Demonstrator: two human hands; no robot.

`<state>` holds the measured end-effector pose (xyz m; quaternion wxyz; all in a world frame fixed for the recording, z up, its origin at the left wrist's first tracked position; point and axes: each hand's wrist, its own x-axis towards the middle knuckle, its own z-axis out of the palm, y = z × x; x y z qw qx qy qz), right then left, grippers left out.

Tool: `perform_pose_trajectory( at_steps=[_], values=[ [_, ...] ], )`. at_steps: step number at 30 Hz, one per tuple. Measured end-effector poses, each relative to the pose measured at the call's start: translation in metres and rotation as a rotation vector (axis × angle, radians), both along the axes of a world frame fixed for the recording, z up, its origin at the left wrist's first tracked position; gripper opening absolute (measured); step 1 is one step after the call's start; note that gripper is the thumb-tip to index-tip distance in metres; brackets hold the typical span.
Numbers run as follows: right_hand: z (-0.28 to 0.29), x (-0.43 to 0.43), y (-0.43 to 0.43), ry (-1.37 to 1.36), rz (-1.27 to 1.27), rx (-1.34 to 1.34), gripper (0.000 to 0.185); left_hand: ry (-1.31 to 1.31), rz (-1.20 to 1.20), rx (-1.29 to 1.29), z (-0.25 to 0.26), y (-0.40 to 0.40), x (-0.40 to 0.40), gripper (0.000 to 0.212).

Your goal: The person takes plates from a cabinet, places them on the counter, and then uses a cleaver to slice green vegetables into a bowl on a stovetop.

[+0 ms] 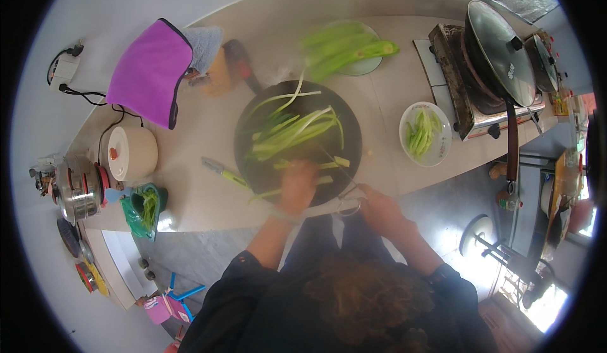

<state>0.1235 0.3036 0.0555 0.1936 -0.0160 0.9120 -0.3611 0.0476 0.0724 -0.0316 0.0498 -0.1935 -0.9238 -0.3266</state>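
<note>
A round dark chopping board (pixel 348 125) lies before me, with a metal ring (pixel 349 207) at its near edge. Long pale-green stalks (pixel 294 137), apparently celery, are heaped across its middle. Blurred by motion, my left hand (pixel 298 184) grips a shorter cut stalk (pixel 334 163) near the front of the board. Another cut piece (pixel 325 181) lies just beside its fingers. My right hand (pixel 383 213) holds a knife (pixel 337 163), seen nearly edge-on, its thin blade slanting over the board's right side. The knife's handle is mostly hidden in my fist.
Right of the board, a white bowl (pixel 443 150) holds cut green pieces. Behind, thick green stalks (pixel 346 49) lie on a plate (pixel 365 68). A green-handled peeler or small knife (pixel 232 178) lies left. A lidded pan (pixel 502 54) sits on a gas stove (pixel 479 125).
</note>
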Motion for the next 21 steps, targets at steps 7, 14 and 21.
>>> perform_pose_trajectory(
  at_steps=[7,14,21],
  values=[
    [0.005,0.013,-0.005,0.063,0.045,0.046,0.037,-0.124,0.212,0.146,0.035,-0.009,0.007,0.021],
    [0.007,0.015,-0.011,0.034,0.093,0.040,0.037,0.010,0.086,-0.090,0.026,-0.037,-0.003,0.020],
    [0.007,-0.001,-0.009,0.043,0.228,0.167,0.038,-0.014,0.049,-0.078,0.011,-0.034,-0.007,0.012]
  ],
)
